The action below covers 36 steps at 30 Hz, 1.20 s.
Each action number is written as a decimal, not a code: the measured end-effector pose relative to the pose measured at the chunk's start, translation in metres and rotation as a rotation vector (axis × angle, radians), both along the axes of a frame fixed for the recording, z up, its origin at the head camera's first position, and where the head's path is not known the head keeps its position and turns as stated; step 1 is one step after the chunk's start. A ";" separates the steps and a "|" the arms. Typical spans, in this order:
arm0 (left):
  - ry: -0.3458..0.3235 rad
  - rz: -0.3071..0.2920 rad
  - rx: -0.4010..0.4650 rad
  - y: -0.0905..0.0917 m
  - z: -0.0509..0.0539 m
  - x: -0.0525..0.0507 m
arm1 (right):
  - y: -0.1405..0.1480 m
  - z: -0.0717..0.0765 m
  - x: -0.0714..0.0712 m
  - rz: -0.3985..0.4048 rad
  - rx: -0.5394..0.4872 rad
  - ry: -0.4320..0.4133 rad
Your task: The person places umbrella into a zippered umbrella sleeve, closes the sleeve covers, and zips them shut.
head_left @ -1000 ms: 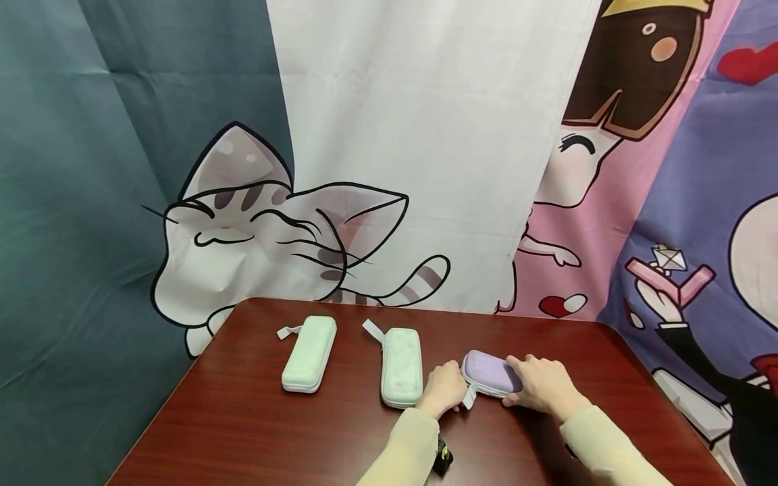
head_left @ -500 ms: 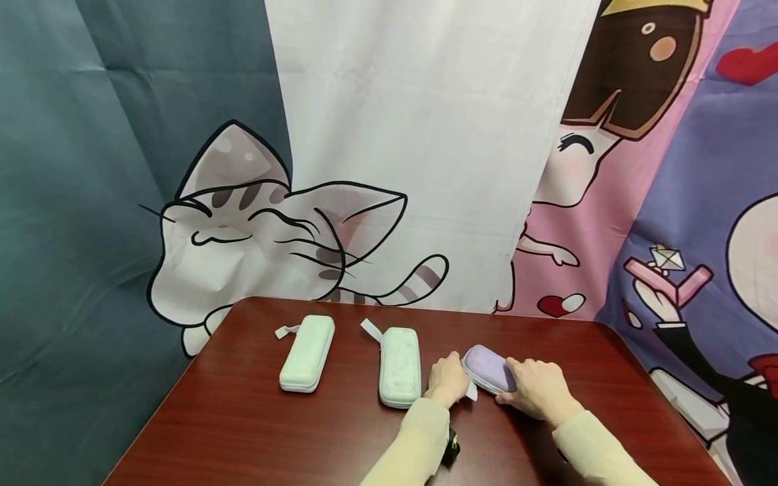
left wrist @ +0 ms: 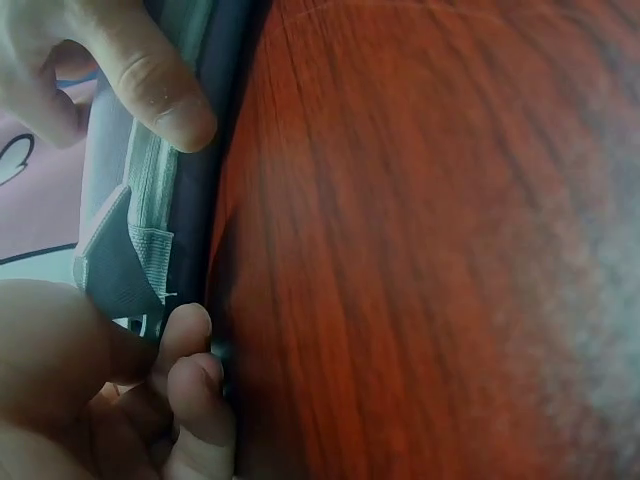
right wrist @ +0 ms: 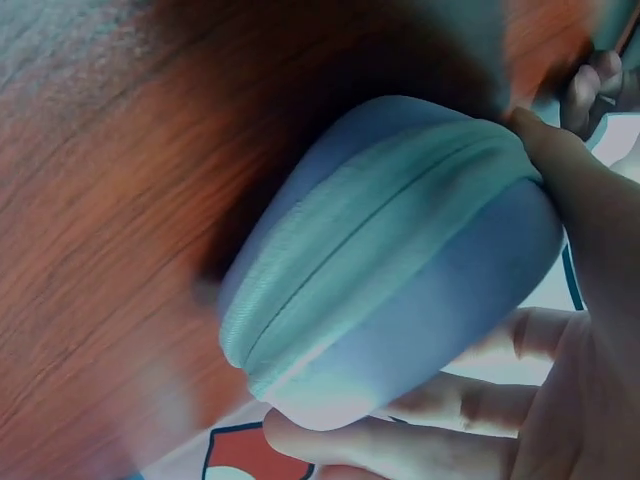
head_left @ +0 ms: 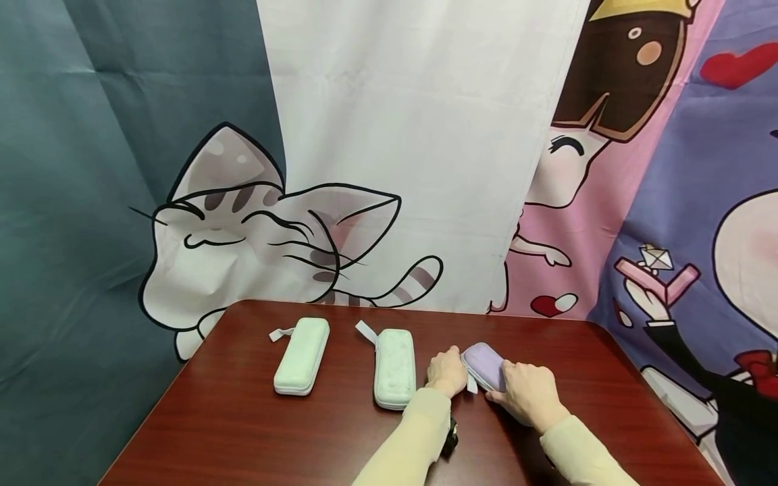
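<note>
A purple zippered pencil case [head_left: 484,365] lies on the table, its long side slanting toward my right hand. My right hand [head_left: 527,393] grips its near right end, thumb on one side and fingers on the other; in the right wrist view the pale zipper band [right wrist: 380,240] runs closed around that end. At the far left end, my left hand [head_left: 447,372] has curled fingers pinching by the zipper, beside the pale fabric tab [left wrist: 122,265]. Most of the zipper pull is hidden by the left fingers [left wrist: 200,400].
Two pale green zippered cases, one at the left [head_left: 302,356] and one in the middle [head_left: 394,368], lie on the brown wooden table [head_left: 243,432], each with a pale strap. The middle one is close to my left forearm. A printed cloth [head_left: 419,169] hangs behind the table.
The purple case has turned, its left end swinging away from me and its right end coming nearer. Both hands moved with it, the left going slightly farther away. The green cases stayed put.
</note>
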<state>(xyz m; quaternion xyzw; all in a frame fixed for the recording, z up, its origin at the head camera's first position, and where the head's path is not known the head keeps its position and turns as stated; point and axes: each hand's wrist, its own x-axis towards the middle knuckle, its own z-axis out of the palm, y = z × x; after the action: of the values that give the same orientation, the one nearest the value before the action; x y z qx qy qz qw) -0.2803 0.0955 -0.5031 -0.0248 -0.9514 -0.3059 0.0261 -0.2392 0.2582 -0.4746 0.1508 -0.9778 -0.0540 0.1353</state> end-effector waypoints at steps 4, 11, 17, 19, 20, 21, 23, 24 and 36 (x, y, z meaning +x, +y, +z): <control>0.002 0.005 -0.014 0.001 -0.002 -0.003 | 0.000 -0.002 0.001 -0.014 -0.001 0.017; 0.007 -0.008 -0.021 0.005 -0.006 -0.009 | -0.003 -0.001 0.003 -0.048 0.016 0.047; 0.025 0.003 -0.020 0.007 -0.005 -0.014 | -0.011 -0.001 0.002 -0.069 0.007 0.067; 0.023 -0.001 -0.023 0.008 -0.005 -0.015 | -0.012 -0.001 0.002 -0.082 0.013 0.063; 0.021 -0.005 -0.023 0.008 -0.005 -0.015 | -0.012 -0.001 0.002 -0.091 0.015 0.062; 0.015 -0.008 -0.020 0.008 -0.004 -0.015 | -0.012 -0.001 0.002 -0.100 0.018 0.059; 0.013 -0.014 -0.012 0.008 -0.005 -0.015 | -0.014 -0.001 0.002 -0.112 0.017 0.061; 0.015 -0.013 -0.006 0.008 -0.005 -0.014 | -0.015 -0.001 0.002 -0.116 0.013 0.068; 0.053 -0.001 0.049 0.008 -0.003 -0.005 | -0.026 0.001 -0.001 -0.206 -0.014 0.037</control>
<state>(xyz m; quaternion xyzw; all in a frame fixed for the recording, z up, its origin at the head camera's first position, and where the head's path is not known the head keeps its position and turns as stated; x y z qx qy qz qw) -0.2857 0.1040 -0.5059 -0.0329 -0.9425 -0.3286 0.0516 -0.2406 0.2323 -0.4734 0.0477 -0.9858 -0.0634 0.1481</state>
